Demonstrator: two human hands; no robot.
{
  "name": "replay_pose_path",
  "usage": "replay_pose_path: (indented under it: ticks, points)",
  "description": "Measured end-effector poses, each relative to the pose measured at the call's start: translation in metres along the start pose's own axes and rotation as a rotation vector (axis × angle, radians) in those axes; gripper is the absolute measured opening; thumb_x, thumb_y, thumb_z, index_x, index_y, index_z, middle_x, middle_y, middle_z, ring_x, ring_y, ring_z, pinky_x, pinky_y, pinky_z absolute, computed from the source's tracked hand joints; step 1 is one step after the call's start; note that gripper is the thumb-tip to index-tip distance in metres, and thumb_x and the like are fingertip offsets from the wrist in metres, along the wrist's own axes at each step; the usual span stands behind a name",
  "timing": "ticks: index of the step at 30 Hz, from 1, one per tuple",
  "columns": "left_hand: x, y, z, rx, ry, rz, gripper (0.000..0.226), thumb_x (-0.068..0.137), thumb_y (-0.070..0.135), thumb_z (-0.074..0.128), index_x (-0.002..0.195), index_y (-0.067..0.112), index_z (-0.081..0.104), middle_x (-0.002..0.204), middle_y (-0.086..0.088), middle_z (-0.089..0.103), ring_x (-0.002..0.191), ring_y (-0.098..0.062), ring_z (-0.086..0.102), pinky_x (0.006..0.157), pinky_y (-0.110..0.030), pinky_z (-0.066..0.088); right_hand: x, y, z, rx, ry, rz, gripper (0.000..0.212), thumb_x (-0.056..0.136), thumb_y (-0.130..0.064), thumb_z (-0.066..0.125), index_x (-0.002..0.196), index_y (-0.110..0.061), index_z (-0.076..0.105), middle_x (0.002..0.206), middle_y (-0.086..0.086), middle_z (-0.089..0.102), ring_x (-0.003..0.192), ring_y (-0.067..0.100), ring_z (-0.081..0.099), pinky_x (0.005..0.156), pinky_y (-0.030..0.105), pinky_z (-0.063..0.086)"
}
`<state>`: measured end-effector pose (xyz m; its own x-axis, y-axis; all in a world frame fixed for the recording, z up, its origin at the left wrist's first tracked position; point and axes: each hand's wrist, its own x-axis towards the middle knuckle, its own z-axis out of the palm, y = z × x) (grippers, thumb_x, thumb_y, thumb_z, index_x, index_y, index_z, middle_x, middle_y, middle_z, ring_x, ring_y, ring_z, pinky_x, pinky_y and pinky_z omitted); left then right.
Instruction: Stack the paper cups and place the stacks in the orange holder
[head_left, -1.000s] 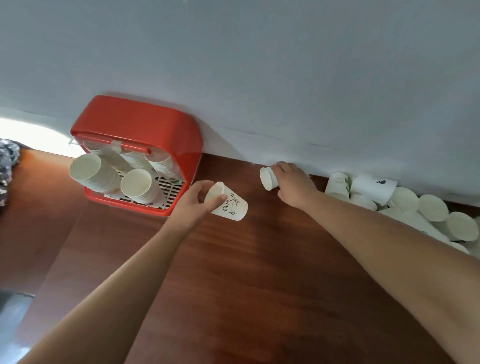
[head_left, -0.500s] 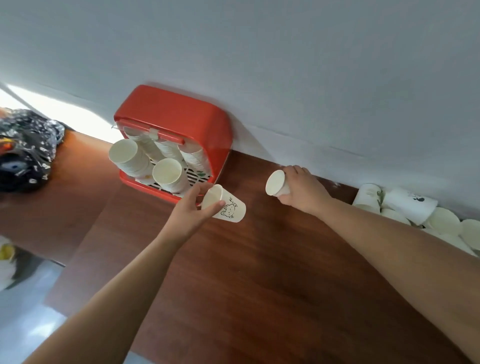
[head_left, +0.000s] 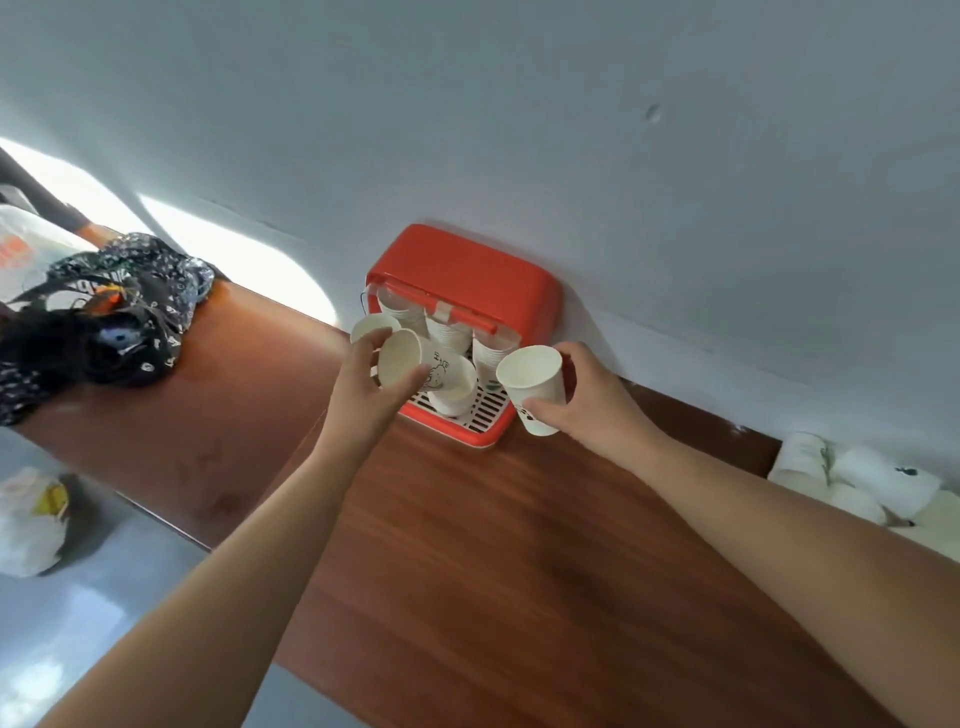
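A: Two hands, both full: left hand (head_left: 363, 400) grasps the bear cup (head_left: 401, 358), right hand (head_left: 597, 410) grasps the second cup (head_left: 532, 384), in front of the holder (head_left: 467, 265) on the far edge of the desk (head_left: 519, 571).
B: Handling?
A: Light, thin, easily crushed, I reckon; hold mid-wall, gently. White paper, mouths facing us.

"How many are being held?"
"Two: a cup (head_left: 400, 358) in the left hand (head_left: 363, 400), a second cup (head_left: 535, 384) in the right hand (head_left: 597, 405)."
"Holders?"
"One holder (head_left: 467, 275), with five stacks (head_left: 447, 332) in it, I make it."
"Loose ones?"
"One heap (head_left: 852, 473) on the table (head_left: 519, 571): four at least, the rest cut off."
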<state>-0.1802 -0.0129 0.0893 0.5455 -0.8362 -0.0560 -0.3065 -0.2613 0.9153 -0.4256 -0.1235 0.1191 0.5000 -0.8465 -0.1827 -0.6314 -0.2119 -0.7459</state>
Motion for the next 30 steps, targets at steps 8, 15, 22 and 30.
replay_pose_path:
  ticks: [8,15,22,30]
  points:
    - [0.038,-0.015,0.035,0.303,-0.189,0.143,0.073,0.08,0.035,0.081,0.143,0.019,0.048,0.141,0.002,0.042,0.122,-0.015,0.048,0.103,-0.033,0.042,-0.003,-0.011,0.021,0.043,0.091,0.078,0.066,0.075,-0.034,0.082,0.129,-0.029,0.045,0.124,-0.012,0.056,0.112,0.008,0.053,0.094,0.029,0.046]
    - [0.056,-0.044,0.045,0.471,-0.431,0.154,0.083,0.084,0.034,0.077,0.154,0.017,0.034,0.159,0.002,0.035,0.143,-0.021,0.036,0.113,-0.038,0.033,0.003,-0.02,0.045,0.08,0.115,0.098,0.069,0.078,-0.029,0.08,0.135,-0.029,0.042,0.125,-0.014,0.053,0.115,0.005,0.05,0.097,0.025,0.042]
    - [0.051,-0.063,0.019,0.149,-0.393,-0.018,0.056,0.099,0.024,0.057,0.152,0.018,0.039,0.152,-0.001,0.048,0.14,-0.018,0.044,0.114,-0.035,0.036,0.035,-0.036,0.081,0.262,0.175,0.019,0.063,0.077,-0.031,0.082,0.127,-0.035,0.044,0.123,-0.017,0.054,0.116,0.003,0.055,0.097,0.034,0.053]
    - [0.053,-0.071,0.007,-0.165,-0.389,-0.075,0.047,0.097,0.056,0.047,0.136,0.031,0.058,0.131,0.015,0.063,0.126,-0.003,0.055,0.111,-0.039,0.043,0.056,-0.025,0.127,0.023,0.171,0.008,0.069,0.077,-0.044,0.078,0.134,-0.027,0.044,0.131,-0.004,0.055,0.121,0.014,0.053,0.094,0.035,0.051]
